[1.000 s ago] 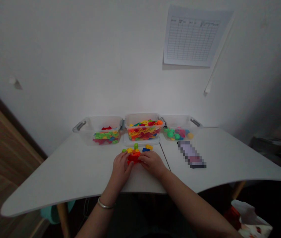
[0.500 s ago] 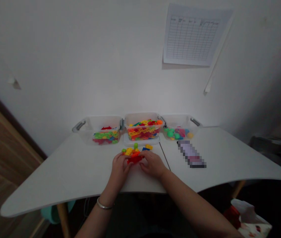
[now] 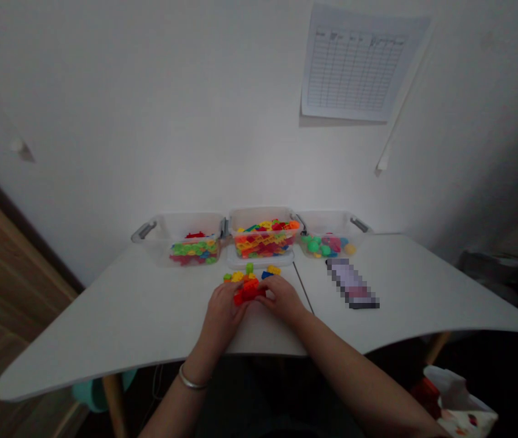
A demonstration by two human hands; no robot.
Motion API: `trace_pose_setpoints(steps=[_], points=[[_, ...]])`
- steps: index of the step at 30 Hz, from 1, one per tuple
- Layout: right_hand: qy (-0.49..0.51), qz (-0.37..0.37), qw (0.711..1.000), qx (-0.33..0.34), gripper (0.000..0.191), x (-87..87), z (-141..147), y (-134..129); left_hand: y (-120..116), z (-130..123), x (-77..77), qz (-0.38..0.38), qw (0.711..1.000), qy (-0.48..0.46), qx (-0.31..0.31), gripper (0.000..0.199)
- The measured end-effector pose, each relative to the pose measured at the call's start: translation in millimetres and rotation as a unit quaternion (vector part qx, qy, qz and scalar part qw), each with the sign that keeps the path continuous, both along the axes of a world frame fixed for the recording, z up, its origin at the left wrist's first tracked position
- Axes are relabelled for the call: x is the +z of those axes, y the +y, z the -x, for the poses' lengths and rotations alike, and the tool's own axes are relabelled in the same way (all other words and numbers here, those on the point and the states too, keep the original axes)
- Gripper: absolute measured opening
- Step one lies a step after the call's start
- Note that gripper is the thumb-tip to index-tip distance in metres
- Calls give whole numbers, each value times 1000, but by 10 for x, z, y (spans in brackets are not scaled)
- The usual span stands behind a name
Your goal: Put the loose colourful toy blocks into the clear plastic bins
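Between my two hands, low over the table, is a red toy building-brick piece (image 3: 249, 291). My left hand (image 3: 223, 306) is closed on its left end, fingers partly hiding it. My right hand (image 3: 283, 300) pinches its right end between thumb and fingers. Just beyond the hands lie loose bricks: a green brick (image 3: 249, 267), a yellow brick (image 3: 237, 277), a blue brick (image 3: 266, 275) and another yellow brick (image 3: 274, 269). Whether the red piece is one brick or several joined cannot be made out.
Three clear bins stand along the wall: a left bin (image 3: 158, 250) and a middle bin (image 3: 265, 218) with colourful pieces, and a right bin (image 3: 327, 218) with rounded ones. A blurred-out phone (image 3: 352, 284) lies right on the white table (image 3: 149, 316). A gridded paper sheet (image 3: 354, 67) hangs above.
The red piece has been turned and slightly tilted between my hands, so more of its top shows. My left fingers have shifted around its left end. The loose bricks stay put.
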State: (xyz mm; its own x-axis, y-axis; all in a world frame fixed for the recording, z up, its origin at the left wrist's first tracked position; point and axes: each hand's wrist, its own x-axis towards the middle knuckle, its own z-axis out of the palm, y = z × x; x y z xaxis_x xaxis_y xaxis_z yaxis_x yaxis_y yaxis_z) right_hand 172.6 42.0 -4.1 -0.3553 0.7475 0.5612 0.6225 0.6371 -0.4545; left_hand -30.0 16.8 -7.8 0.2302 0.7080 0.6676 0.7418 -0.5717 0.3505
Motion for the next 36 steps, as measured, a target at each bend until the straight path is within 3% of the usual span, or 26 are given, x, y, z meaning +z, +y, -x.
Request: trace_pose_setpoints(steps=[3,6,13,16,24,29,36], points=[[111,16,993,-39,7,-32,-37,88,12,7,-33,-1,1000,11,16,38],[211,10,972,-103,9,84,-148,240,17,14,-66,23,999,12,33,39],[249,-104,946,-180,12,902,-567,849,12,9,-83,50,998,10,27,39],[208,-112,949,-209,13,1055,-640,1073,8,13,-65,53,998,15,18,37],[54,-81,975,-198,41,816,-576,1252,-27,16,-40,64,998,12,0,37],[-30,-80,981,-172,46,793,-534,1203,-15,6,-62,65,998,8,4,36],[-5,-98,983,-152,54,699,-583,1147,0,22,-67,78,997,17,3,36]])
